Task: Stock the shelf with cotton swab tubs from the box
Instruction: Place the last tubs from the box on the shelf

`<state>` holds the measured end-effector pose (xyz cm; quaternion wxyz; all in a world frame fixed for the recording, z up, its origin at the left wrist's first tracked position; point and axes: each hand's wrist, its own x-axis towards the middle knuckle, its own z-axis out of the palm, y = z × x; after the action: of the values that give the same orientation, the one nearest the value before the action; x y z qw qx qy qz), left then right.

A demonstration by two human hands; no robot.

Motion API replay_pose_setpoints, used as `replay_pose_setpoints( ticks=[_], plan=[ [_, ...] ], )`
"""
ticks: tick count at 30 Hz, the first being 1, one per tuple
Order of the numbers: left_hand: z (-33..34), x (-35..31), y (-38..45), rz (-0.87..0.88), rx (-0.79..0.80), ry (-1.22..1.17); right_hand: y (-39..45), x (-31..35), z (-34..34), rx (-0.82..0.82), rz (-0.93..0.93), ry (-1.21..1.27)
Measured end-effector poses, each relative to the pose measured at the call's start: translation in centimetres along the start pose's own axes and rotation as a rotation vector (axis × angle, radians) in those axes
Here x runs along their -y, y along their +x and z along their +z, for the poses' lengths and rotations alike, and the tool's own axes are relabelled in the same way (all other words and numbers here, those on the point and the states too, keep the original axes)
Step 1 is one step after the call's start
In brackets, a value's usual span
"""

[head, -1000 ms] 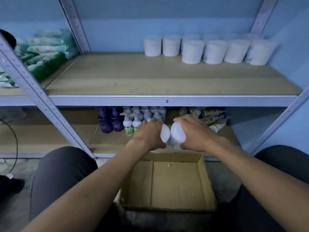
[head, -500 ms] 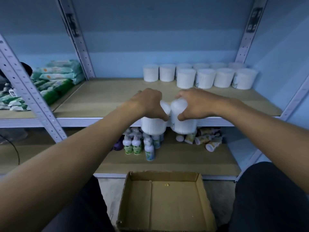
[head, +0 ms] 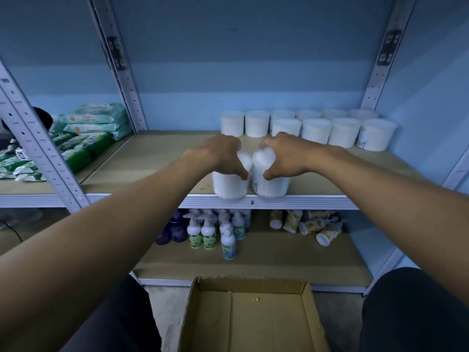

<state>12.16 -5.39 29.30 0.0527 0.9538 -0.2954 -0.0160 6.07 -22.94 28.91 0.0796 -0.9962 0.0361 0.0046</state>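
My left hand (head: pixel 223 154) grips the lid of a white cotton swab tub (head: pixel 229 185), and my right hand (head: pixel 281 154) grips a second white tub (head: pixel 272 185) beside it. Both tubs are upright, side by side, at the front edge of the wooden shelf (head: pixel 157 161). Several more white tubs (head: pixel 317 129) stand in two rows at the back right of the same shelf. The cardboard box (head: pixel 251 316) lies open on the floor below, with no tubs showing inside it.
Green and white wipe packs (head: pixel 86 133) are stacked on the shelf's left side. Pump bottles (head: pixel 210 229) and toppled yellow bottles (head: pixel 309 224) fill the lower shelf. Grey perforated uprights (head: pixel 38 146) frame the bay. My dark-trousered knees flank the box.
Both hands have lifted the two tubs from above the box up to the shelf's front edge. The view has tilted upward with them.
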Motion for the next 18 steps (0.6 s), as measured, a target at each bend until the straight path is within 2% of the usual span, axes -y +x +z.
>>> replay_pose_setpoints(
  ticks=[8, 18],
  plan=[
    [1.2, 1.5, 0.5, 0.051, -0.051, -0.006, 0.1, 0.0, 0.5, 0.058, -0.024, -0.086],
    [1.7, 1.5, 1.8, 0.038, -0.091, 0.075, 1.3, 0.6, 0.8, 0.016, -0.001, -0.154]
  ],
)
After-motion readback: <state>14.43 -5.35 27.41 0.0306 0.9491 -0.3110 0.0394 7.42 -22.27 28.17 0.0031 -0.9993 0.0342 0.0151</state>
